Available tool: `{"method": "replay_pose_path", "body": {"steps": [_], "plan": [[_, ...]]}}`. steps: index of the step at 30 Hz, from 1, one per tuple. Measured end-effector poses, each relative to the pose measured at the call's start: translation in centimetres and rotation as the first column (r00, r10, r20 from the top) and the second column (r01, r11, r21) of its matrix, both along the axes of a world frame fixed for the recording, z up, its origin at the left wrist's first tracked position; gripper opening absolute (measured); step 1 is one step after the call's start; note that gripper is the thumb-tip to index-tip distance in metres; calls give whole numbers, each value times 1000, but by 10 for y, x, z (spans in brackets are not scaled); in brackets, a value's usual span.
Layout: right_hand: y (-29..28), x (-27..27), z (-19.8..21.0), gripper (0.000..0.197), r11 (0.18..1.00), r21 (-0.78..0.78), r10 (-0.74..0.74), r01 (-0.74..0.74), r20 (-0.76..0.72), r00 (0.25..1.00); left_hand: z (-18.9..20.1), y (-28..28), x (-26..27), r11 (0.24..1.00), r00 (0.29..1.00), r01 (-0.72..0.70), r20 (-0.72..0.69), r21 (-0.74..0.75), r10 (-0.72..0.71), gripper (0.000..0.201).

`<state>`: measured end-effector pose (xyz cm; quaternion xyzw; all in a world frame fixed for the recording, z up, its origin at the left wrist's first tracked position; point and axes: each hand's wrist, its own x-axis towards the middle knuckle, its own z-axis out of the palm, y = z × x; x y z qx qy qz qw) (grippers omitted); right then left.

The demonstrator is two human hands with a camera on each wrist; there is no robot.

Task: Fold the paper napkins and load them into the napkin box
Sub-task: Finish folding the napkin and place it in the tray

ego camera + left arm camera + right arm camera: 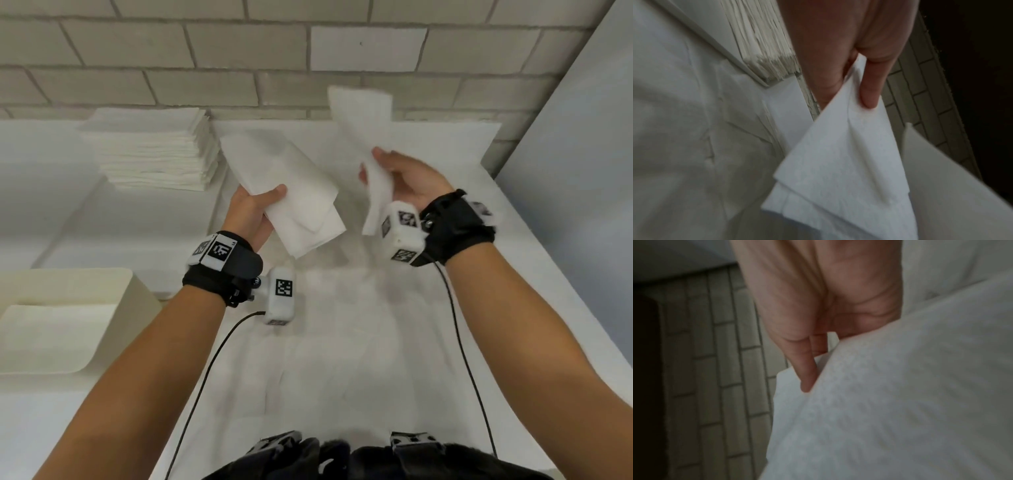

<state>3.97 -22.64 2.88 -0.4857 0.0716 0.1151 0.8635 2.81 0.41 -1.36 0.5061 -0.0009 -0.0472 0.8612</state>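
My left hand (260,202) pinches a folded white napkin (291,192) between thumb and fingers, above the middle of the table. In the left wrist view the same folded napkin (840,162) hangs from the thumb and fingers, its layers showing at the lower edge. My right hand (390,171) grips a second white napkin (366,137) that stands up tall and loose; it fills the right wrist view (890,394). A stack of napkins (154,150) sits at the back left. The cream napkin box (102,329) stands at the near left with white paper inside.
White paper sheeting (359,342) covers the table. A grey brick wall (205,51) runs close behind, and a pale panel (582,171) closes off the right side. Cables trail from both wrist cameras toward my body.
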Motion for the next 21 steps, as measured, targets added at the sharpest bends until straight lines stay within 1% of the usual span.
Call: {"method": "replay_pose_path", "body": {"steps": [1, 3, 5, 6, 8, 10, 12, 15, 17, 18, 19, 21], "plan": [[7, 0, -9, 18, 999, -23, 40, -41, -50, 998, 2, -3, -1, 1000, 1000, 18, 14, -8, -18, 38], [20, 0, -20, 39, 987, -90, 127, -136, -102, 987, 5, -7, -4, 998, 997, 64, 37, 4, -64, 37], [29, 6, -20, 44, 985, -100, 134, -143, -86, 987, 6, -7, -8, 994, 995, 97, 30, 39, -98, 35], [32, 8, -16, 44, 988, -111, 97, -104, -65, 993, 5, -6, -10, 993, 994, 106, 17, 60, -107, 33], [31, 16, -6, 39, 981, -193, 12, -7, 25, 1000, 3, -3, -10, 991, 993, 113, -22, 66, -112, 25], [27, 17, 7, 27, 956, -287, -17, 61, 151, 988, 2, 1, -8, 993, 992, 115, -54, 29, -113, 21], [22, 14, 17, 16, 947, -318, 40, 37, 232, 972, 3, 6, -4, 996, 994, 83, -71, -23, -84, 24], [22, 4, 28, 22, 920, -375, 230, -116, 274, 934, 7, 11, 0, 998, 995, 40, -87, -55, -45, 21], [27, 1, 31, 20, 863, -462, 352, -205, 257, 900, 9, 9, -1, 999, 994, 46, -102, -13, -48, 20], [31, 2, 31, 19, 814, -536, 404, -222, 249, 880, 11, 6, -3, 998, 993, 65, -102, 21, -63, 22], [36, 3, 31, 16, 744, -635, 446, -206, 243, 861, 12, 2, -4, 994, 991, 101, -97, 42, -96, 25], [45, 6, 30, 16, 558, -825, 497, -84, 252, 830, 14, -5, -8, 979, 980, 197, -50, 44, -195, 32]]}}
